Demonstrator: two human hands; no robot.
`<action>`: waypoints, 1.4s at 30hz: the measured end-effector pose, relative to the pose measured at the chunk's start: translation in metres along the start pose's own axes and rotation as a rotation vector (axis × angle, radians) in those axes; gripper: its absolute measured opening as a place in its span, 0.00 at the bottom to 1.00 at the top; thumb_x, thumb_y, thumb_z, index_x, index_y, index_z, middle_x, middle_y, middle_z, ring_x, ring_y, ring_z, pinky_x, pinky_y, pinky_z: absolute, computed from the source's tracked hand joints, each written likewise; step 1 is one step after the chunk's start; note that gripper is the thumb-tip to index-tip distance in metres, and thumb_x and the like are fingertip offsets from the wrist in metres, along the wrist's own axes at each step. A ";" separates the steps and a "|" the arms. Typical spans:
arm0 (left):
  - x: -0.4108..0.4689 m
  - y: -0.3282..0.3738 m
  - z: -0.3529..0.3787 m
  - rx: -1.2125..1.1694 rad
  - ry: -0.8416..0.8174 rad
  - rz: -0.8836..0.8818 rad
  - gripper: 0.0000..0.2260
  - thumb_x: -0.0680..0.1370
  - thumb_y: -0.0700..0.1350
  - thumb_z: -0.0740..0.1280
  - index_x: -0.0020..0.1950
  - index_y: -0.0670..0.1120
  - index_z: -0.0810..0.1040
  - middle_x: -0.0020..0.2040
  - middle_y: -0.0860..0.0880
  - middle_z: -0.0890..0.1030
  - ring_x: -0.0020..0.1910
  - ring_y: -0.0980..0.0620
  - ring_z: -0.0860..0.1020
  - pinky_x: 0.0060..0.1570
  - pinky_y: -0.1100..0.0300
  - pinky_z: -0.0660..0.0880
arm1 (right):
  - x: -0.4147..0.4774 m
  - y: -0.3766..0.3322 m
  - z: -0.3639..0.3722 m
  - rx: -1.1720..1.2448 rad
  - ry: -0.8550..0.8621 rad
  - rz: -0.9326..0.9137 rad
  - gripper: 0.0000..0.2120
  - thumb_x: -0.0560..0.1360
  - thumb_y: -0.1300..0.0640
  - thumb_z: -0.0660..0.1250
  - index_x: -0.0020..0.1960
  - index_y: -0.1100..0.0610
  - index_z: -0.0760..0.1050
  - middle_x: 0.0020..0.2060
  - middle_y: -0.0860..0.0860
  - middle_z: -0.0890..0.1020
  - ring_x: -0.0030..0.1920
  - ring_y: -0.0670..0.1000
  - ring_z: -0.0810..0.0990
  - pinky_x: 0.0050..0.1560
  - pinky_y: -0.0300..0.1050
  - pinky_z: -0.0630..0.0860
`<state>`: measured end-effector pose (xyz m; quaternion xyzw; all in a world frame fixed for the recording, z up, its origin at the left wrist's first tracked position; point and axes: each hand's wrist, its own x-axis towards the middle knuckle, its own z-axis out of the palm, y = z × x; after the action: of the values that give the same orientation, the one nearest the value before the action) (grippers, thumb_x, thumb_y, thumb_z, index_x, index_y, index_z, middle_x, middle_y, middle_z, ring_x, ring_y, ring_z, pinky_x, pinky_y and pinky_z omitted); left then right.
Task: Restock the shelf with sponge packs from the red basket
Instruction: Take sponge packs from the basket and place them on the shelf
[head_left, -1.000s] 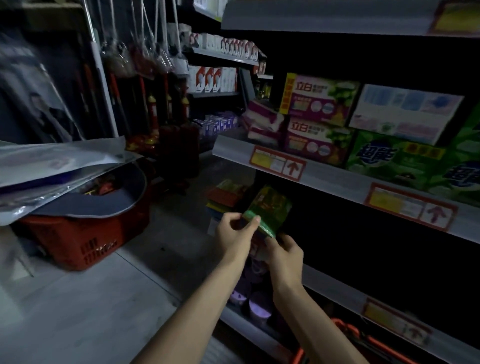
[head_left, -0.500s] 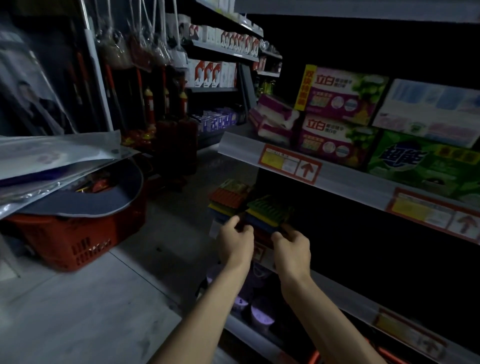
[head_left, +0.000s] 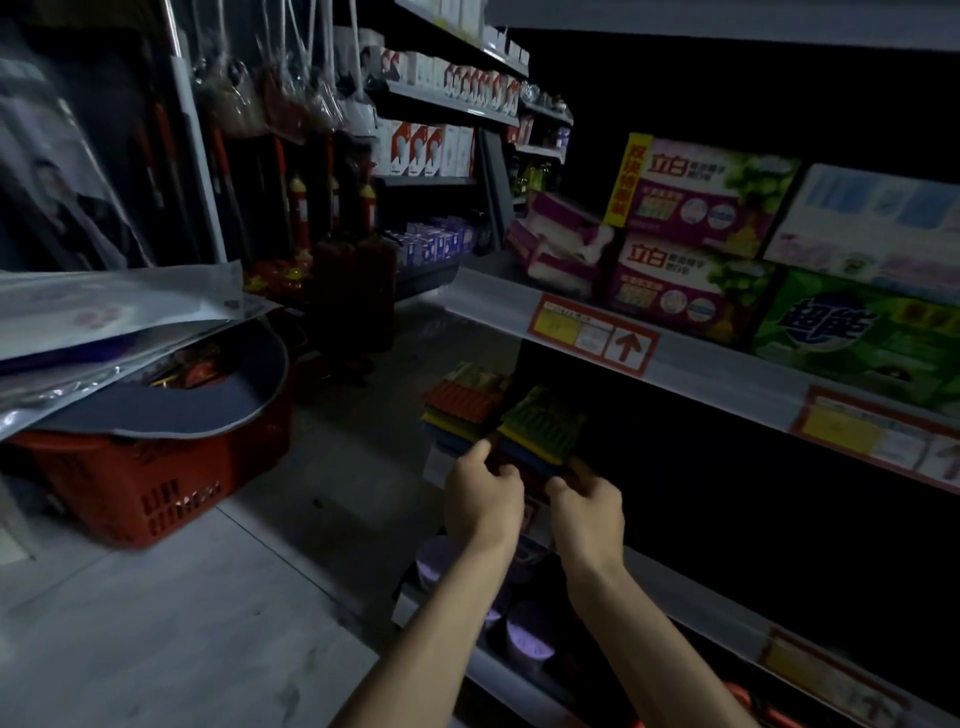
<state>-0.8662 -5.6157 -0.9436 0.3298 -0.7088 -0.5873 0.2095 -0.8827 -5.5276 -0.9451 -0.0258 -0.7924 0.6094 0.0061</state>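
Layers of green, yellow and blue showed in the sponge pack (head_left: 543, 426), which lay flat at the front of the dim shelf (head_left: 691, 587), just beside a stack of packs (head_left: 462, 400) with an orange one on top. It seemed to be laid that way so it would line up with its neighbours and face the aisle. Both hands had it by its near edge: the left hand (head_left: 483, 499) had its fingers curled at the near left corner and the right hand (head_left: 587, 506) at the near right corner. Each looked to pinch the pack rather than wrap it, most likely so it could be squared up and nudged back evenly. Whether its full weight rested on the shelf could not be told in the poor light. On the shelf above sat soap boxes (head_left: 691, 291), and on the one below pale round tubs (head_left: 524, 634). The red basket (head_left: 150, 493) stood on the floor (head_left: 182, 623) well to the left, within a turn and a reach. It was covered by plastic sheets (head_left: 104, 312) and a dark round mat, so its remaining stock was mostly hidden.
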 end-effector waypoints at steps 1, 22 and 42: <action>0.001 -0.001 0.000 0.027 -0.004 -0.002 0.21 0.83 0.42 0.64 0.77 0.48 0.70 0.75 0.47 0.73 0.71 0.45 0.75 0.60 0.52 0.76 | 0.002 0.001 0.001 -0.020 0.008 0.008 0.20 0.81 0.60 0.65 0.72 0.60 0.73 0.38 0.52 0.81 0.32 0.51 0.78 0.32 0.46 0.73; 0.059 -0.031 -0.025 -0.267 0.202 -0.118 0.24 0.81 0.38 0.67 0.78 0.45 0.69 0.74 0.45 0.74 0.71 0.43 0.74 0.63 0.54 0.72 | 0.009 0.009 0.006 -0.359 0.200 -0.128 0.08 0.76 0.50 0.74 0.54 0.49 0.86 0.45 0.53 0.88 0.48 0.57 0.85 0.46 0.47 0.80; 0.066 -0.042 -0.015 -0.301 0.226 -0.097 0.24 0.81 0.36 0.68 0.77 0.44 0.71 0.72 0.44 0.76 0.69 0.44 0.76 0.62 0.54 0.73 | 0.013 0.027 -0.006 -0.703 0.101 -0.470 0.07 0.82 0.59 0.64 0.47 0.52 0.78 0.34 0.51 0.81 0.34 0.55 0.81 0.32 0.50 0.75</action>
<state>-0.8923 -5.6775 -0.9872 0.3922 -0.5682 -0.6554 0.3062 -0.8949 -5.5143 -0.9703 0.1253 -0.9349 0.2824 0.1747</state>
